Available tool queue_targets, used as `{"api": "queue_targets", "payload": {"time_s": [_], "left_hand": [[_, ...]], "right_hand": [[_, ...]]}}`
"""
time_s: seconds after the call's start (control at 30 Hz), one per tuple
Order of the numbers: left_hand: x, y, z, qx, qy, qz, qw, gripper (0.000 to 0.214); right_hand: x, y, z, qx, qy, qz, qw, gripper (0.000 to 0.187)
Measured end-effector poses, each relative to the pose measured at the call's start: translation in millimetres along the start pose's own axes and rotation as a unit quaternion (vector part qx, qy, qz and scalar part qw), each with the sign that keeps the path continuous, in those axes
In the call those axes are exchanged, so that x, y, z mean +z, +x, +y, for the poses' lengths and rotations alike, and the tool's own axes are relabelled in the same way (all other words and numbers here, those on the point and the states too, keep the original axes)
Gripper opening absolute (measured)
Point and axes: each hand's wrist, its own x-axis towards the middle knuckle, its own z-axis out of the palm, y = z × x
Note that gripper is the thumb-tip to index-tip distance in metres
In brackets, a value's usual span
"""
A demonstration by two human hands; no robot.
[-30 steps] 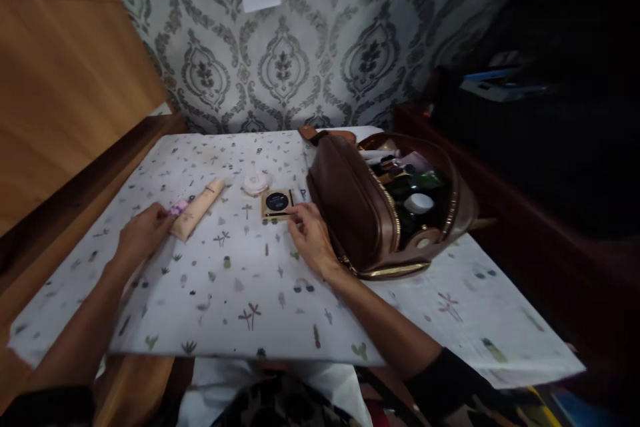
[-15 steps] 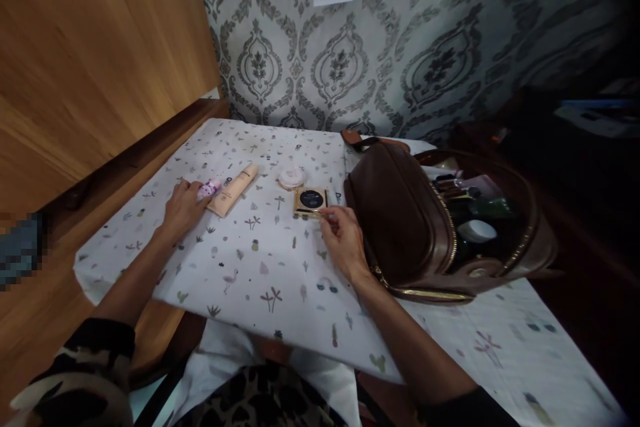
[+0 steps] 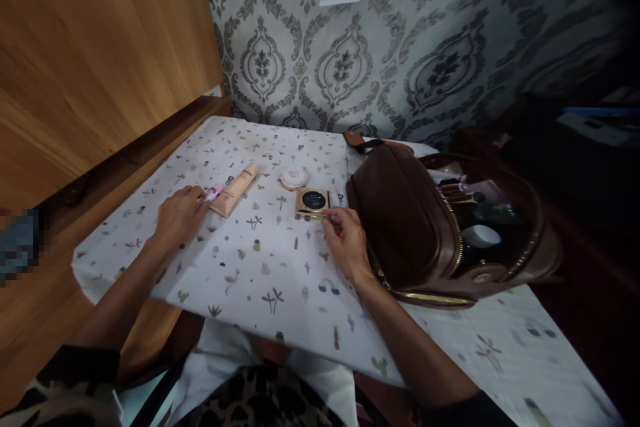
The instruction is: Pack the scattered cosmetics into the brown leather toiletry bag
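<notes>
My left hand [image 3: 181,215] is closed around the near end of a small purple-and-white tube [image 3: 216,192], its fingers covering part of it. Right beside it lies a peach-coloured cosmetic tube [image 3: 236,191], slanting across the cloth. With finger and thumb, my right hand [image 3: 345,240] pinches the lower right corner of a square gold compact [image 3: 313,201] that has a dark round centre. A round pale compact [image 3: 293,178] lies just behind the gold one. Near my right hand rests a brown leather bag [image 3: 400,213], unzipped, with several cosmetics inside.
A white printed tablecloth [image 3: 270,267] covers the table. The patterned wall [image 3: 345,67] rises behind it, and a wooden panel [image 3: 110,40] borders the left side. A white-lidded jar [image 3: 481,235] shows inside the bag, whose open side faces right.
My left hand has turned and slid over the small purple-and-white tube, hiding more of it. My right hand keeps its pinch on the gold compact. The whole view has shifted slightly.
</notes>
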Motion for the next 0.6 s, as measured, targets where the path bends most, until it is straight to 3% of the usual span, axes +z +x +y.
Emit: {"api": "queue_targets", "payload": {"time_s": [0.27, 0.5, 0.6], "left_hand": [[-2.6, -4.1, -3.5, -0.042, -0.038, -0.093, 0.994, 0.028], [3.7, -4.9, -4.9, -0.022, -0.028, -0.013, 0.999, 0.044], [4.9, -7.8, -7.3, -0.011, -0.050, -0.020, 0.999, 0.040]], "right_hand": [[1.2, 0.5, 3.2, -0.005, 0.000, 0.006, 1.000, 0.022], [1.4, 1.0, 3.7, -0.003, 0.002, 0.004, 1.000, 0.022], [0.7, 0.8, 2.3, -0.008, -0.001, 0.004, 1.000, 0.022]]}}
